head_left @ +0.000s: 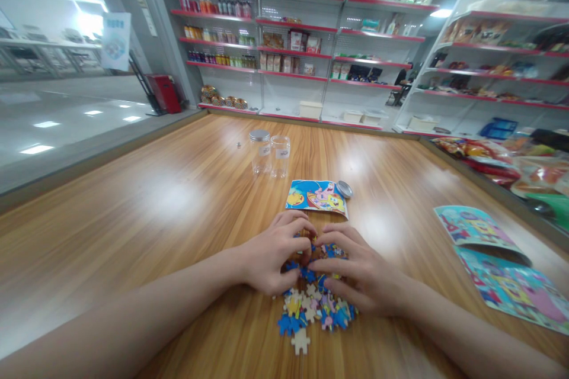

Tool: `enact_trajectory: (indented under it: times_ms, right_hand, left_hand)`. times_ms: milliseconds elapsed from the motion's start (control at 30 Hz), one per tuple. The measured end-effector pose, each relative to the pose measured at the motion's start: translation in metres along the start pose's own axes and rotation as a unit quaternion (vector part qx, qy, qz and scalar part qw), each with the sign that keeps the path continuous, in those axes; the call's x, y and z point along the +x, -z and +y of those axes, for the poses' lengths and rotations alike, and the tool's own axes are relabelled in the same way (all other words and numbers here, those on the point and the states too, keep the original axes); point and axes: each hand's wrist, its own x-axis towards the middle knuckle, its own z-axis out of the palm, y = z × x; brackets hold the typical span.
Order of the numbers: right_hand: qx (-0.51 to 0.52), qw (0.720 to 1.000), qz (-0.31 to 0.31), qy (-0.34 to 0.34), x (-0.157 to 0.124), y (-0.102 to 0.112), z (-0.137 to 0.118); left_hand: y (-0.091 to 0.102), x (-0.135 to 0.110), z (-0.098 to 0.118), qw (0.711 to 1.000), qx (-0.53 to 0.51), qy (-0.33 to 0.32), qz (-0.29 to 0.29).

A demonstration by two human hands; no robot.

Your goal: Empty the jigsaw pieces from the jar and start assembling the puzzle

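A heap of small jigsaw pieces (313,308), blue, yellow and beige, lies on the wooden table (178,213) right in front of me. My left hand (275,254) and my right hand (355,266) rest on the far side of the heap, fingers curled and pressed together around some pieces between them. One beige piece (301,340) lies apart at the near edge. A small cartoon picture card (316,196) lies just beyond my hands.
Two clear plastic jars (269,154) stand further back, one capped, one open; a metal lid (344,189) lies on the card's right corner. Larger cartoon sheets (507,272) lie at right. Snack packets (511,160) line the right edge. Store shelves (293,41) stand behind.
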Motion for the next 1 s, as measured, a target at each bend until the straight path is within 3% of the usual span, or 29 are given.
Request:
enact_trajectory:
  times_ms: [167,1000]
  right_hand:
    - [-0.010,0.999,-0.037,0.009,0.0020,0.0022,-0.0038]
    - [-0.015,1.000,0.018,-0.011,-0.0004,-0.0022,0.0006]
  left_hand:
    - [-0.0007,-0.0001,0.0002,1.000,-0.008,0.000,0.002]
    - [0.0002,0.0008,0.0011,1.000,0.010,0.004,-0.001]
